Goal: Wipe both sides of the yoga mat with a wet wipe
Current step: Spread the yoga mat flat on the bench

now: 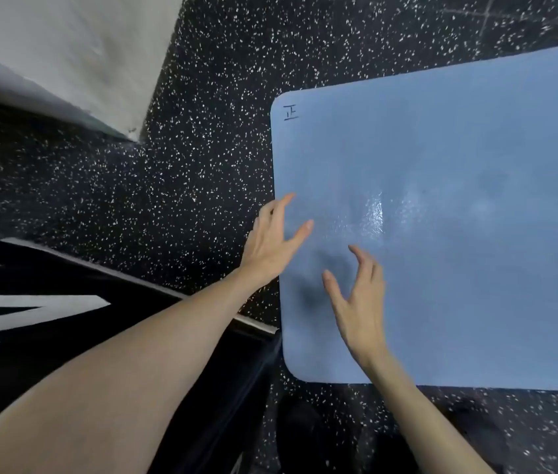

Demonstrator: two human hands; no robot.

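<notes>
A light blue yoga mat (459, 186) lies flat on the speckled black floor and runs off the right edge of the view. A small black mark sits near its far left corner. A shiny damp patch shows near the mat's middle. My left hand (272, 242) hovers over the mat's left edge with fingers spread and holds nothing. My right hand (359, 302) hovers above the mat near its front left corner, fingers loosely bent and empty. No wet wipe is in view.
A white wall or pillar (65, 56) stands at the upper left. A black panel with white lettering (31, 319) lies at the lower left, close to the mat's near left corner. Speckled black floor (185, 200) surrounds the mat.
</notes>
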